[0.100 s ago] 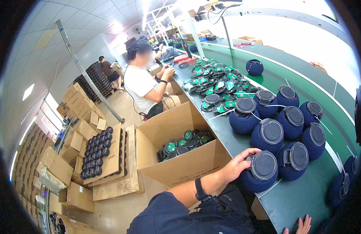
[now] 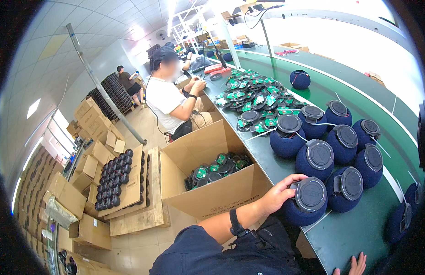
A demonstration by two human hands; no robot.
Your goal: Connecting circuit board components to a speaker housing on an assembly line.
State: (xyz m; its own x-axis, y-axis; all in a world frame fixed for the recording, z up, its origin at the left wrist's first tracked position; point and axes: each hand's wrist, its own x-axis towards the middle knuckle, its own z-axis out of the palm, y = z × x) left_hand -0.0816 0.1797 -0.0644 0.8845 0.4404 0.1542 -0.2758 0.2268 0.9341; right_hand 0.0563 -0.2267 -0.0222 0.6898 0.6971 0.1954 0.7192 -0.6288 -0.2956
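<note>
My left hand (image 2: 280,196) grips the side of a round navy fabric-covered speaker (image 2: 304,216), its thumb and fingers at the black disc-shaped base, which faces up. The speaker rests on the dark green tabletop (image 2: 334,243). Several similar speakers stand close behind it, such as one speaker (image 2: 344,189) to its right; some have thin white strips sticking out. At the lower right my right hand (image 2: 354,265) lies by the table's near edge, fingers apart and nothing in them. Part of it is cut off by the picture's edge.
Many black discs with green circuit boards (image 2: 253,94) are heaped farther along the table. A green conveyor belt (image 2: 322,98) runs alongside, carrying a speaker (image 2: 299,79). Left of the table stands an open carton (image 2: 210,199) of similar parts. Beyond it sits a co-worker (image 2: 169,98).
</note>
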